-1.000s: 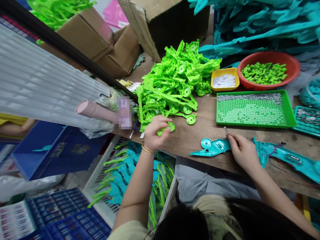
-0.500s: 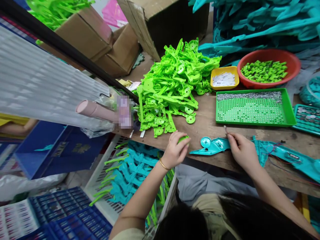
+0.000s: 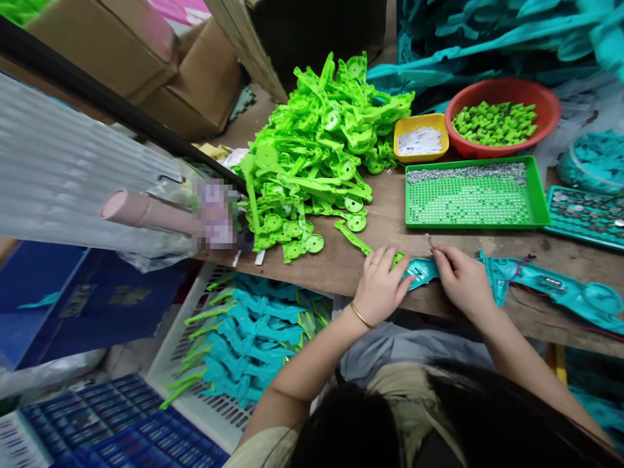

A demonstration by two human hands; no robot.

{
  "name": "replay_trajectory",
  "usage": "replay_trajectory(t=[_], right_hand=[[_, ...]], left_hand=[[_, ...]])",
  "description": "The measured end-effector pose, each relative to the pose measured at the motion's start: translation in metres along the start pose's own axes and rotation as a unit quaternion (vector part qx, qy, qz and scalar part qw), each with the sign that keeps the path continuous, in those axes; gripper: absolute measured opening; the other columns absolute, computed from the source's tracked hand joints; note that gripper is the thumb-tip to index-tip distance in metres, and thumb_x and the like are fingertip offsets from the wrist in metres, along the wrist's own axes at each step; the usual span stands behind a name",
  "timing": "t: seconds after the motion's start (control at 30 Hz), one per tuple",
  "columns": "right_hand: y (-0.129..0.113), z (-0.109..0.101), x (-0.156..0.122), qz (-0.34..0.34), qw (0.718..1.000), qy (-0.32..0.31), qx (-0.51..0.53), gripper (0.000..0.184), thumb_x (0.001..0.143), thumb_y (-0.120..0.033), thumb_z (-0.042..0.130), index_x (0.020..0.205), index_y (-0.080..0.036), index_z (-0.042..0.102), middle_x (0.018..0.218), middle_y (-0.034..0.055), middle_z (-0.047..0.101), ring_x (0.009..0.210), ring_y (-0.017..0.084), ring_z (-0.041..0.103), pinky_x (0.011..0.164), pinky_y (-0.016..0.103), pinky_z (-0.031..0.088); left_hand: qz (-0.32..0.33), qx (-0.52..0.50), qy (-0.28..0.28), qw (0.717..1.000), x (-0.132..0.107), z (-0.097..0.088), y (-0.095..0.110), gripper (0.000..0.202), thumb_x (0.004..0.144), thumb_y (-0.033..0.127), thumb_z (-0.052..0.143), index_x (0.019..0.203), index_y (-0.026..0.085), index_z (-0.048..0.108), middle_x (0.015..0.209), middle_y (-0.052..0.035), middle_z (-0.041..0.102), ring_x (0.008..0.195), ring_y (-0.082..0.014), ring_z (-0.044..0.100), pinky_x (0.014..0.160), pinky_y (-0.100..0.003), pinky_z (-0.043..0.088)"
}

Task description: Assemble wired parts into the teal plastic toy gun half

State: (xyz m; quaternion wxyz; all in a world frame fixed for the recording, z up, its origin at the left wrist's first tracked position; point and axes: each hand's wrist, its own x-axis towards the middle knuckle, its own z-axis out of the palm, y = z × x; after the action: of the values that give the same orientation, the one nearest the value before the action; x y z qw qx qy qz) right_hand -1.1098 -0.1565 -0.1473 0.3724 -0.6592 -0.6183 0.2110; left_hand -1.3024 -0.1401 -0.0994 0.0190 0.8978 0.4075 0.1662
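My left hand [image 3: 383, 286] is closed on a long bright-green plastic arm [image 3: 354, 239], its thin end pointing up and left. The green piece lies over the left end of a teal plastic shell [image 3: 423, 272], whose round tip is hidden by the fingers. My right hand [image 3: 461, 279] pinches a thin wire lead [image 3: 428, 240] above the shell's middle; the palm rests across the teal plastic. To its right, a wider teal section [image 3: 575, 296] carries red and dark wires and a small metal part.
Behind the hands lie a heap of green parts [image 3: 312, 149], a yellow dish of white strips [image 3: 407, 153], a red bowl [image 3: 546, 127] and a green perforated tray [image 3: 478, 224]. A white crate [image 3: 166, 364] of teal and green pieces stands below the table edge. A pink bottle [image 3: 146, 213] lies left.
My left hand has moved right from beside the heap, bringing the green arm onto the teal shell's left end. My right hand keeps its pinch on the wire. The camera view has shifted slightly.
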Motion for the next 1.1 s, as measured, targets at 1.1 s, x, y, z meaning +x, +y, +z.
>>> replay_trajectory(t=[1.1], right_hand=[[0.007, -0.019, -0.001, 0.091, 0.995, -0.03, -0.018, 0.031, 0.092, -0.038, 0.044, 0.098, -0.018, 0.066, 0.088, 0.0076, 0.073, 0.082, 0.021, 0.067, 0.071, 0.03, 0.046]], left_hand=[[0.0, -0.247, -0.213, 0.945, -0.005, -0.01, -0.023, 0.057, 0.088, 0.033, 0.057, 0.141, 0.027, 0.038, 0.134, -0.0048, 0.056, 0.124, -0.0215, 0.049, 0.116, -0.048, 0.015]])
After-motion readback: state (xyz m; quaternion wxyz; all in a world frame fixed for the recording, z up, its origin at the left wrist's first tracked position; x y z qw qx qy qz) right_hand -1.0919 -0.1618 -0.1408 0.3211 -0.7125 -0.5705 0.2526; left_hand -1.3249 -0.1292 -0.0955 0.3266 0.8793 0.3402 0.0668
